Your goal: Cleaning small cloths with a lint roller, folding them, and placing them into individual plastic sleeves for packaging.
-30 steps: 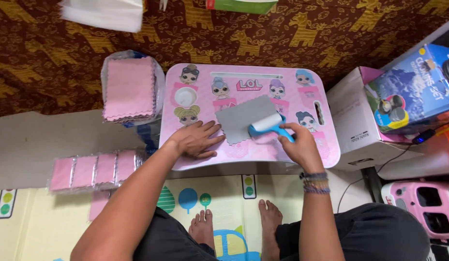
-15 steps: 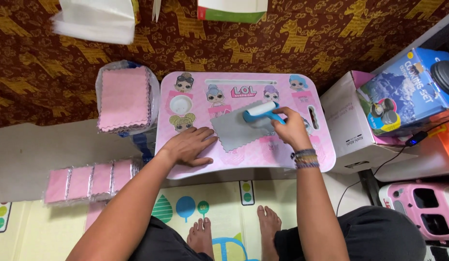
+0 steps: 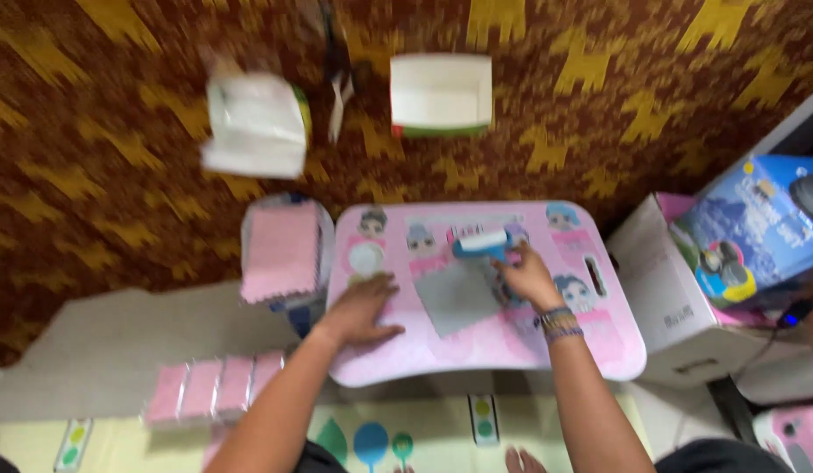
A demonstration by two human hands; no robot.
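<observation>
A small pink table (image 3: 512,350) printed with cartoon doll faces stands in front of me. A grey square cloth (image 3: 457,296) lies flat on its middle. My left hand (image 3: 363,308) rests palm down on the table, just left of the cloth, fingers spread. My right hand (image 3: 529,276) grips the handle of a blue and white roller (image 3: 482,243), which sits at the cloth's far edge. Beaded bracelets circle my right wrist. The picture is blurred by motion.
A clear bag holding a stack of pink cloths (image 3: 282,250) stands left of the table. A row of wrapped pink packs (image 3: 215,388) lies lower left. White boxes (image 3: 678,298) and a blue toy box (image 3: 757,232) crowd the right. Two white containers (image 3: 441,92) sit on the brown patterned carpet.
My right hand has pushed the roller away from me across the grey cloth to its far edge. My view has tipped upward. The left hand stays pressed on the table.
</observation>
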